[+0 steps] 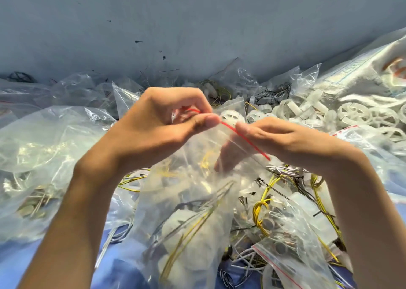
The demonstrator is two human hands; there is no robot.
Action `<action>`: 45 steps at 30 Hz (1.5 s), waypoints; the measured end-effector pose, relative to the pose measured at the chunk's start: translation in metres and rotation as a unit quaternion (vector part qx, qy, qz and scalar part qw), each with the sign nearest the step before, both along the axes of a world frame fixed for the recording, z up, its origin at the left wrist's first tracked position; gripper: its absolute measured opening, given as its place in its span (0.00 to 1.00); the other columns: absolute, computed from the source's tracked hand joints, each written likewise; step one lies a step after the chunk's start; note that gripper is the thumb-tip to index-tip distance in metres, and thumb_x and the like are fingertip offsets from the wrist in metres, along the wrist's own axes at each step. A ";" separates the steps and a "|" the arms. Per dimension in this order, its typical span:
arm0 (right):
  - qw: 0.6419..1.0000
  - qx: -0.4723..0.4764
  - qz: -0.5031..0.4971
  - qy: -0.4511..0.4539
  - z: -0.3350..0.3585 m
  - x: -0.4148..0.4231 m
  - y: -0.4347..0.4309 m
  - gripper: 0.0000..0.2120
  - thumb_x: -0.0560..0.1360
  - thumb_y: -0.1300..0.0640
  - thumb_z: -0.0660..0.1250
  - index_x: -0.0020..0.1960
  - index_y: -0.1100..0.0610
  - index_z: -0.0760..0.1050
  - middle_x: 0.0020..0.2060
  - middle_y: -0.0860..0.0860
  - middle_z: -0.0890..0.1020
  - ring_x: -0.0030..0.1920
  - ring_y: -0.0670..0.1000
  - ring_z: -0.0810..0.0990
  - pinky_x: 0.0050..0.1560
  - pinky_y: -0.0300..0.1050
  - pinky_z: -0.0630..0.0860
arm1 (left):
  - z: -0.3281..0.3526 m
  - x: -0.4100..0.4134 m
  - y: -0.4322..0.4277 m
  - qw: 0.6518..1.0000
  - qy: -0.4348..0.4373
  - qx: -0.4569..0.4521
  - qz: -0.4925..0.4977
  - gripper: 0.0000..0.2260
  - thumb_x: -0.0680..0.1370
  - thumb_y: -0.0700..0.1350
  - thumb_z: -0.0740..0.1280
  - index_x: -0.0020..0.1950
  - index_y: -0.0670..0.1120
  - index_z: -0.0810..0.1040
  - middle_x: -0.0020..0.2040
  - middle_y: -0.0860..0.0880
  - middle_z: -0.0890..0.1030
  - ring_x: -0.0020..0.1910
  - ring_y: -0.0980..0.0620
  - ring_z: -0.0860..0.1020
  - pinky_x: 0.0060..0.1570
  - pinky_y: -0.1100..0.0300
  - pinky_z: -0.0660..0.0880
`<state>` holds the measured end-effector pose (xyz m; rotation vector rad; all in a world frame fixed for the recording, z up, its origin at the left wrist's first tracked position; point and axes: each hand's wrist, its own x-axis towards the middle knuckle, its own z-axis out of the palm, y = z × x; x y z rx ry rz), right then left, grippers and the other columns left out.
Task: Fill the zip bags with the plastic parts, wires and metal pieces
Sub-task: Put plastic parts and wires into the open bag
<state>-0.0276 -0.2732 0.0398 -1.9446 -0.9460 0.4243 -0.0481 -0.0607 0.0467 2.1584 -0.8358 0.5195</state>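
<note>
Right now your left hand [158, 122] and right hand [285, 139] both pinch the red zip strip [228, 127] of the bag [186, 201], which hangs below them; the strip slants down toward your right hand.

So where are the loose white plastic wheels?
In the head view the white plastic wheels lie heaped at the right, just beyond the right hand, beside the big white sack.

The clear zip bag [186, 190] carries a red seal strip [246, 140]. Yellow wires [260, 212] and white plastic wheels [353, 113] lie on a blue cloth [13, 264] before a grey wall [197, 25].
</note>
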 end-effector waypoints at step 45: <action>0.948 -0.293 -0.041 -0.113 0.004 -0.007 0.004 0.18 0.74 0.40 0.63 0.47 0.55 0.76 0.42 0.52 0.82 0.44 0.54 0.79 0.48 0.53 0.75 | -0.019 0.022 0.000 0.993 0.051 0.064 0.079 0.11 0.74 0.58 0.60 0.41 0.52 0.72 0.37 0.58 0.76 0.40 0.67 0.73 0.39 0.75 0.66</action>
